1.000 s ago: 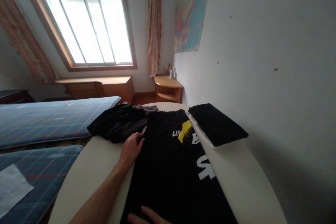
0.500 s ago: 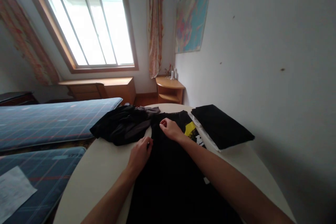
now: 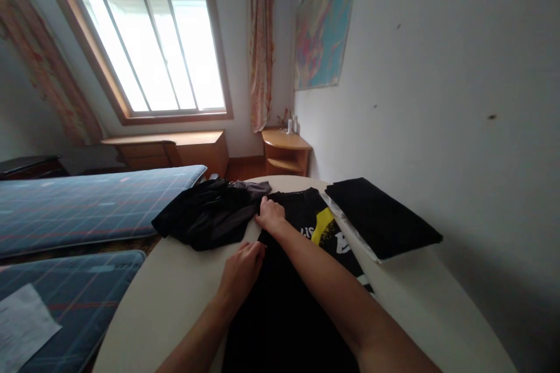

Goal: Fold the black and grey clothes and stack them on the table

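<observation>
A black T-shirt (image 3: pixel 284 303) with a yellow and white print lies lengthwise on the round table, its neckline at the far end. My right hand (image 3: pixel 270 214) reaches across to the shirt's far left edge, near the shoulder, and its fingers are closed on the fabric there. Closer to me, my left hand (image 3: pixel 242 268) pinches the same left edge. Part of the print is covered by my right forearm. Just left of my hands lies a crumpled heap of black and grey clothing (image 3: pixel 205 213).
A folded black cloth (image 3: pixel 380 213) rests on a white sheet or bag (image 3: pixel 350 227) at the table's right side. The pale round tabletop (image 3: pixel 175 303) borders two plaid mattresses (image 3: pixel 87 204) on the left. The wall (image 3: pixel 459 186) runs along the right.
My right hand has moved left to the shirt's edge and closed on it. More of the yellow and white print shows now. My left hand has shifted slightly right.
</observation>
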Demonstrator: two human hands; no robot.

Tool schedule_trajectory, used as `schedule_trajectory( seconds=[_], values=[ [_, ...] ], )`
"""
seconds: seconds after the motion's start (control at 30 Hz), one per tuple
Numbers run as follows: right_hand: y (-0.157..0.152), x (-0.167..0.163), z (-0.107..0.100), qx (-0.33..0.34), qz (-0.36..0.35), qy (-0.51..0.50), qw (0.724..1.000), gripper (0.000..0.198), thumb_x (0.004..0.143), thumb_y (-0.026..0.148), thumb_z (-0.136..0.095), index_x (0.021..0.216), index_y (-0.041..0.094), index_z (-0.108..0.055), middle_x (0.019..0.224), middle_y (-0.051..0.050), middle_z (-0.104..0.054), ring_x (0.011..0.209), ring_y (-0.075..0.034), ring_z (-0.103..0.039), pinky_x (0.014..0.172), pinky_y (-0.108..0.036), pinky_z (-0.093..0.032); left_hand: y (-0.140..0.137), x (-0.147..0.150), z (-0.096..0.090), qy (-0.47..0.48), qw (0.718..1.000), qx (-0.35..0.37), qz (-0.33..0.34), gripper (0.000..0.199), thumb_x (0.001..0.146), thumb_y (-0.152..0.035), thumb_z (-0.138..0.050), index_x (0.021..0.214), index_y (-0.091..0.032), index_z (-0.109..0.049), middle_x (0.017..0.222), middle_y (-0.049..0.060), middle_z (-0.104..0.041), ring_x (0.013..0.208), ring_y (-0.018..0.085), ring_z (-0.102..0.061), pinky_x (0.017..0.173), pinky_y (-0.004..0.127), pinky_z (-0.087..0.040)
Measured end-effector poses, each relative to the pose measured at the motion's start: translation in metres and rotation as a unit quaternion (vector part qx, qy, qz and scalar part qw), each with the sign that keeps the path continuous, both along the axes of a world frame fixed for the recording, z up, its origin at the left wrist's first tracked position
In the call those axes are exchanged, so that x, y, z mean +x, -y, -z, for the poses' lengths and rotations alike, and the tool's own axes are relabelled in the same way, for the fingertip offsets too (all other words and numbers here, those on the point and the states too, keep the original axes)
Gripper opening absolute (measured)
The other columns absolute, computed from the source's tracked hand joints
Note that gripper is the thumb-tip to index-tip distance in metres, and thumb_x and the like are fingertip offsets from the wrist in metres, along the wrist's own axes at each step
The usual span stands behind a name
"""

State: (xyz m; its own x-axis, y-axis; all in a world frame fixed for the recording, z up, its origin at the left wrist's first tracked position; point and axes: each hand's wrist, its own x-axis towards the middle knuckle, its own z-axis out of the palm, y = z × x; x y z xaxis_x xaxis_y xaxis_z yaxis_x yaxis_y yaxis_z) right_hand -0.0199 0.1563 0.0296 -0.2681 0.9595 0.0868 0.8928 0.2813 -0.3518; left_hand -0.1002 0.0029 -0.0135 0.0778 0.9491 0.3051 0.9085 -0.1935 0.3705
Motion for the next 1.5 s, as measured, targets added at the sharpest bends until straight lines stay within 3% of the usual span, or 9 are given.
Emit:
schedule_trajectory(
  seconds=[0.23,0.37,0.5,0.67,0.8,0.93,1.07,1.23,1.5],
  values=[
    [0.001,-0.005,0.001,0.005,0.016,-0.025,1.0,0.025,0.083,0.018,-0.064,0.106,0.012,-0.069,0.116,-0.021,-0.07,0.112,-0.032,-0.066,0.094,-0.039,-0.049,0.001,0.001,-0.002,-0.005,1.0,0.002,0.001,0.018,0.095,-0.015,-0.046,0.096,-0.023,-0.062,0.101,0.005,-0.072,0.094,0.021,-0.069,0.078,0.03,-0.052],
    [-0.011,0.007,0.001,-0.01,0.055,-0.096,0.994,0.027,0.087,0.029,-0.058,0.107,0.014,-0.067,0.109,-0.02,-0.072,0.105,-0.032,-0.069,0.087,-0.04,-0.053,0.003,0.001,-0.005,0.051,0.998,0.04,0.008,0.019,0.093,-0.012,-0.045,0.09,-0.024,-0.059,0.102,0.005,-0.073,0.093,0.021,-0.069,0.083,0.033,-0.054],
    [-0.03,0.027,0.005,-0.034,0.087,-0.188,0.978,0.028,0.091,0.03,-0.053,0.112,0.015,-0.063,0.108,-0.016,-0.073,0.104,-0.027,-0.07,0.086,-0.034,-0.054,0.007,0.011,-0.007,0.177,0.981,0.076,0.015,0.016,0.091,-0.014,-0.044,0.085,-0.024,-0.055,0.12,0.006,-0.07,0.1,0.021,-0.068,0.089,0.038,-0.056],
    [-0.041,0.046,0.017,-0.071,0.062,-0.29,0.952,0.043,0.088,0.012,-0.047,0.13,0.022,-0.053,0.111,-0.005,-0.073,0.081,-0.014,-0.073,0.068,-0.023,-0.057,0.013,0.03,-0.008,0.296,0.953,0.04,0.041,0.012,0.089,-0.018,-0.047,0.083,-0.022,-0.056,0.138,0.007,-0.06,0.101,0.019,-0.068,0.078,0.032,-0.06],
    [-0.041,0.051,0.027,-0.094,0.037,-0.319,0.942,0.032,0.094,0.023,-0.046,0.123,0.02,-0.061,0.105,-0.006,-0.073,0.072,-0.014,-0.072,0.062,-0.024,-0.057,0.014,0.038,-0.006,0.313,0.947,0.023,0.063,0.012,0.089,-0.019,-0.049,0.081,-0.021,-0.057,0.138,0.008,-0.059,0.094,0.017,-0.07,0.075,0.03,-0.06],
    [-0.037,0.051,0.03,-0.061,0.021,-0.313,0.948,0.049,0.091,0.039,-0.059,0.136,0.02,-0.053,0.109,-0.008,-0.072,0.09,-0.017,-0.071,0.081,-0.029,-0.056,0.014,0.04,-0.004,0.293,0.953,0.01,0.076,0.013,0.089,-0.016,-0.048,0.081,-0.022,-0.058,0.134,0.007,-0.061,0.086,0.015,-0.07,0.075,0.03,-0.06],
    [-0.031,0.048,0.03,-0.015,-0.021,-0.288,0.957,0.06,0.084,0.031,-0.07,0.141,0.024,-0.053,0.124,-0.008,-0.067,0.115,-0.02,-0.063,0.103,-0.031,-0.046,0.013,0.04,-0.002,0.28,0.956,0.009,0.086,0.016,0.088,-0.013,-0.047,0.082,-0.022,-0.058,0.134,0.006,-0.061,0.101,0.018,-0.068,0.082,0.033,-0.059],
    [-0.034,0.046,0.029,0.009,-0.051,-0.26,0.964,0.048,0.084,0.007,-0.053,0.129,0.02,-0.066,0.134,-0.008,-0.064,0.127,-0.018,-0.056,0.112,-0.029,-0.038,0.014,0.039,-0.001,0.268,0.959,0.003,0.098,0.018,0.088,-0.011,-0.047,0.082,-0.023,-0.058,0.133,0.007,-0.062,0.113,0.021,-0.064,0.091,0.038,-0.058],
    [-0.05,0.067,0.027,0.01,-0.017,-0.245,0.969,0.06,0.075,0.001,-0.053,0.132,0.014,-0.062,0.14,-0.011,-0.06,0.133,-0.02,-0.052,0.114,-0.031,-0.036,0.019,0.046,-0.007,0.251,0.958,-0.002,0.137,0.019,0.088,-0.009,-0.049,0.088,-0.023,-0.062,0.139,0.006,-0.057,0.121,0.02,-0.061,0.1,0.037,-0.054]
  ],
)
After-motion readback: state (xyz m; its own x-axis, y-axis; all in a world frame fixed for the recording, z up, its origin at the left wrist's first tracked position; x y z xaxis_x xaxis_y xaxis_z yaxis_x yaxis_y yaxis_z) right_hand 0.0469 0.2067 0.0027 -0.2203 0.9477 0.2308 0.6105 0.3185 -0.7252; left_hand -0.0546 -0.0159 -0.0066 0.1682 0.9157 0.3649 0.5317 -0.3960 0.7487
